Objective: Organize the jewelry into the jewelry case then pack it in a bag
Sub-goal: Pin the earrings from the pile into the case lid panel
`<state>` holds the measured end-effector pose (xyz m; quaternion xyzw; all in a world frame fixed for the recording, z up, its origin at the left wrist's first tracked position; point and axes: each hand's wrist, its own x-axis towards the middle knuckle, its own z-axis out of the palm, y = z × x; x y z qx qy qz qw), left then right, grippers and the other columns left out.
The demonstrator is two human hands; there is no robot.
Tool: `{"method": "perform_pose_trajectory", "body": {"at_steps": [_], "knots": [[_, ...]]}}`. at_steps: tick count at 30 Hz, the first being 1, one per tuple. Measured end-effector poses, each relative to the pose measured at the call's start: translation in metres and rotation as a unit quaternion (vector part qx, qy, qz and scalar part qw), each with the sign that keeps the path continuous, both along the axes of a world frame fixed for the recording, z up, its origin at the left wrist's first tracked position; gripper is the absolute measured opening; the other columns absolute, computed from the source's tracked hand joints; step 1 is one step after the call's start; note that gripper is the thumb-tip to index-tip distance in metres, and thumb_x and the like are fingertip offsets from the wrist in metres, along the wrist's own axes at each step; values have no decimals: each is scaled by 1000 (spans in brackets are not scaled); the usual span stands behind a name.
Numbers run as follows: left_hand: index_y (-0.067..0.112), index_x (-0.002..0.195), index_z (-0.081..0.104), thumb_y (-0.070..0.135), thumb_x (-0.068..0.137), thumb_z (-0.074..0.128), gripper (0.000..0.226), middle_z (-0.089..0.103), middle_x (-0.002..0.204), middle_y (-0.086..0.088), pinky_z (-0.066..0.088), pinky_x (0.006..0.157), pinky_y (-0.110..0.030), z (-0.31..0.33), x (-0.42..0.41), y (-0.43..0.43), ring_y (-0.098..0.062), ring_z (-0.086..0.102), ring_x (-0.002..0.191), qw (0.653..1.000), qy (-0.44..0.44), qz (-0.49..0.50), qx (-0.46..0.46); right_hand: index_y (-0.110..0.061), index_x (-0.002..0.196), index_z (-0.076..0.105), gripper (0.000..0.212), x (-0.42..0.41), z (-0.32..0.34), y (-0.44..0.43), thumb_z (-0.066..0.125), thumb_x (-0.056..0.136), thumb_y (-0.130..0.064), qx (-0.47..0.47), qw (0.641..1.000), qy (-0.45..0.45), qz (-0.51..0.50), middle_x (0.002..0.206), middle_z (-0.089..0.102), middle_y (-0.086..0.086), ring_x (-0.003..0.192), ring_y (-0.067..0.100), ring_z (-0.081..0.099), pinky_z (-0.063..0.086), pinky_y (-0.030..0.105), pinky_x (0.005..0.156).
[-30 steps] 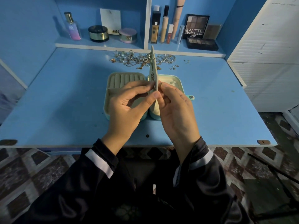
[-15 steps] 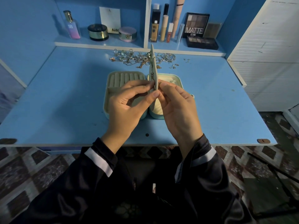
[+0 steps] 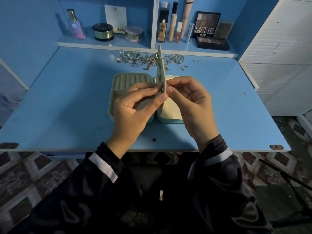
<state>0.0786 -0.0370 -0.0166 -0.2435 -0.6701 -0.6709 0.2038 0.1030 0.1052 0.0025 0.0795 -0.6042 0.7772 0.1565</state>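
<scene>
Both my hands are raised over the open jewelry case on the blue desk. My left hand has its grip clamped, thumb and fingers, on the lower end of a thin card-like panel standing upright on edge. My right hand has its grip pinched together on a small earring at the panel's right face. The case's left half shows ring rolls; my hands hide most of the right half. Loose jewelry lies heaped behind the case, too tangled to sort out.
</scene>
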Motion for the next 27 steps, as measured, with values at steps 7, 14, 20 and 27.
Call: {"method": "perform_pose_trajectory", "body": {"at_steps": [7,14,20,27], "knots": [[3,110,65,0,81,75,31,67,102,3,50,81,-12,-1,-1,0,2,66,94,1000,-1,0,-2,-2,97,63,15,-2,2,3,60,87,9,52,998,36,-3,98,67,19,91,26,65,52,33,87],[1,110,65,4,81,75,31,68,102,1,51,83,-15,-1,-2,0,-1,67,95,1000,-1,-2,-7,3,99,67,16,-5,4,8,65,84,8,80,996,32,-15,98,68,26,90,31,67,55,39,88],[1,108,67,4,81,76,28,69,102,-3,52,84,-18,-1,-1,-1,-4,68,95,1000,-2,1,-10,10,102,66,17,-6,6,9,64,84,10,92,995,33,-3,99,67,29,91,32,66,54,36,87],[1,110,65,2,81,75,31,68,102,0,51,83,-15,-1,-1,-1,0,67,94,1000,-7,6,-2,6,100,63,13,-5,5,8,63,87,8,96,995,28,-6,101,66,30,93,33,65,53,46,90]]}}
